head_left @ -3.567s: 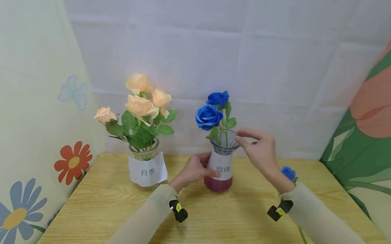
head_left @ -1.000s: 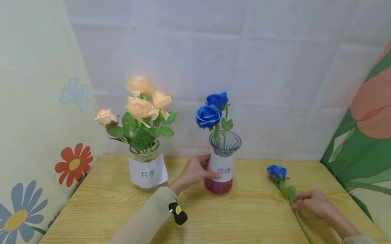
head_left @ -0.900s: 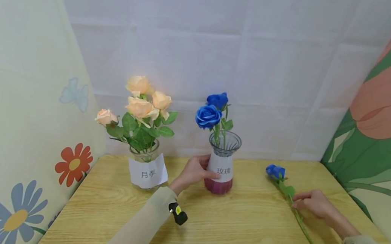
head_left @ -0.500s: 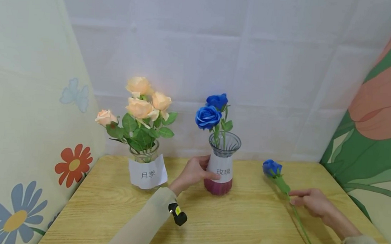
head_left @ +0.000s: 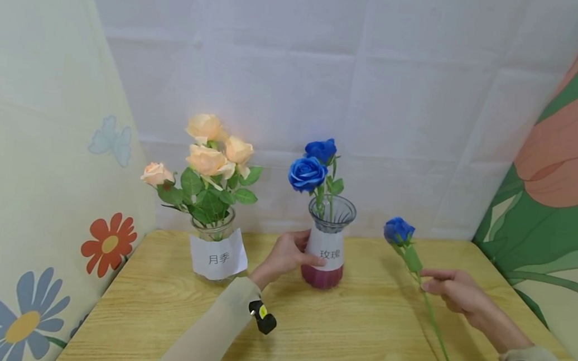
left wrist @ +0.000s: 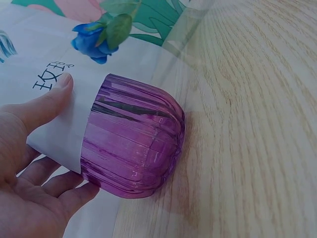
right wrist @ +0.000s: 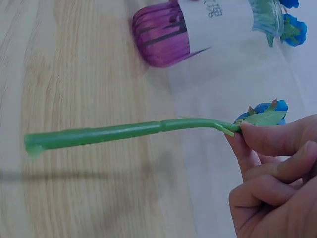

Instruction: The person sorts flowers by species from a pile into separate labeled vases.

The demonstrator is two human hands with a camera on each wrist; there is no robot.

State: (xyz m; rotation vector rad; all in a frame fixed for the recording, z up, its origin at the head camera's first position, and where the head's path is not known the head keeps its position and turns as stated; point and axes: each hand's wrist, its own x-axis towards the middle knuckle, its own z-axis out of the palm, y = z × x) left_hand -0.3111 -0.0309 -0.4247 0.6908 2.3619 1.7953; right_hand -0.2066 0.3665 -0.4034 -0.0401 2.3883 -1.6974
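Observation:
My left hand (head_left: 286,257) holds a glass vase (head_left: 324,275) with a purple base and a white paper label, thumb on the label and fingers curled around the far side. Two blue roses (head_left: 308,174) stand in this vase, leaning left. Farther right, my right hand (head_left: 462,296) pinches the green stem of another blue rose (head_left: 399,231) between thumb and forefinger, just below its leaf. The right wrist view shows the lower stem (right wrist: 109,133) stretching free above the tabletop, its shadow beneath. That rose's head tilts up and to the left, toward the vase.
A clear glass jar (head_left: 212,231) with a white label (head_left: 218,255) stands at the left, holding several peach roses (head_left: 207,159). A white cloth (head_left: 400,99) hangs behind the wooden table (head_left: 338,340). Flower-printed panels (head_left: 568,144) flank both sides.
My right hand has left the vase's rim, gone to the blue rose on the table and lifted it, bringing it slightly left. My left hand has stayed on the vase.

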